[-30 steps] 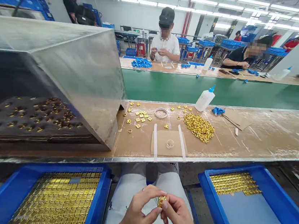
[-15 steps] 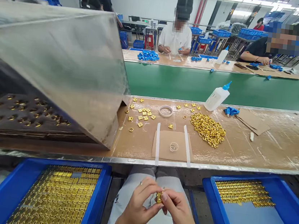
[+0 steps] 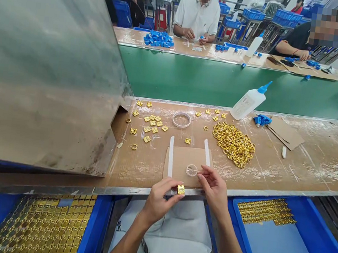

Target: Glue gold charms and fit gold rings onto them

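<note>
My left hand [image 3: 160,199] pinches a small square gold-coloured metal piece [image 3: 181,189] between thumb and fingertips, above the table's front edge. My right hand [image 3: 214,189] is at the right rim of a small clear round dish [image 3: 191,170]. Its thumb and fingers are closed together; a thin, pale line shows between them and the dish, too fine to name. The dish sits on a cardboard sheet [image 3: 180,160] with strips of white tape on it. Something tiny lies inside the dish.
Loose gold squares [image 3: 152,118], a tape roll [image 3: 181,120], a heap of gold rings [image 3: 234,145] and a blue-tipped bottle [image 3: 248,103] are on the table. A metal hood [image 3: 56,67] stands left. Blue trays [image 3: 101,216] flank my lap. Co-workers sit opposite.
Both hands have come up from my lap toward the table. My right hand has left the gold piece and reached the dish; the left still holds the piece. The camera view has shifted.
</note>
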`<act>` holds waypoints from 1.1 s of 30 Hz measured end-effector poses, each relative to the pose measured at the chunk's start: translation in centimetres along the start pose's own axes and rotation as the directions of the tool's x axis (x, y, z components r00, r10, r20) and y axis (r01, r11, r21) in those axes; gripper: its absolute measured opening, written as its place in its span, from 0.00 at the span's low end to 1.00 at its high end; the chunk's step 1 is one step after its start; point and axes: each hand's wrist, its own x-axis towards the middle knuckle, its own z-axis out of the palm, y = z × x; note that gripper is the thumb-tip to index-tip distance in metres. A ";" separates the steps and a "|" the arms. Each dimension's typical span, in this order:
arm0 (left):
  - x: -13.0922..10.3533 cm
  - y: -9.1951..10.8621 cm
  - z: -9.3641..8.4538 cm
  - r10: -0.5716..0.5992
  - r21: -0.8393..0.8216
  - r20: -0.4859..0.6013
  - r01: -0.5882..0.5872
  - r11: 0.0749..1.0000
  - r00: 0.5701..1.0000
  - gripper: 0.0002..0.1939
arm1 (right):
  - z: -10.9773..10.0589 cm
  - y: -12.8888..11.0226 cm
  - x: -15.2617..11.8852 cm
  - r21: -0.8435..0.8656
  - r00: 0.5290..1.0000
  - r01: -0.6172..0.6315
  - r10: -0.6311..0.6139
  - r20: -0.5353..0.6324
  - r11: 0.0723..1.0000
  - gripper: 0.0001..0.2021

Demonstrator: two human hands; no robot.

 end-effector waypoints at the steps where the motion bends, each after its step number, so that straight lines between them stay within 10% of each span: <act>1: 0.4 0.1 0.1 0.019 0.002 0.004 -0.019 1.000 1.000 0.12 | 0.2 0.2 0.4 -0.011 1.000 0.024 -0.024 -0.003 1.000 0.21; 16: 0.9 -0.6 0.1 -0.187 -0.050 0.112 0.194 0.980 0.976 0.08 | 0.8 -0.9 1.4 -0.167 0.951 0.308 -0.303 0.055 0.937 0.08; 33: 1.5 -0.4 0.6 -0.346 -0.094 0.114 0.357 0.930 0.931 0.08 | 1.4 -1.1 1.9 -0.126 0.961 0.275 -0.277 -0.004 0.953 0.10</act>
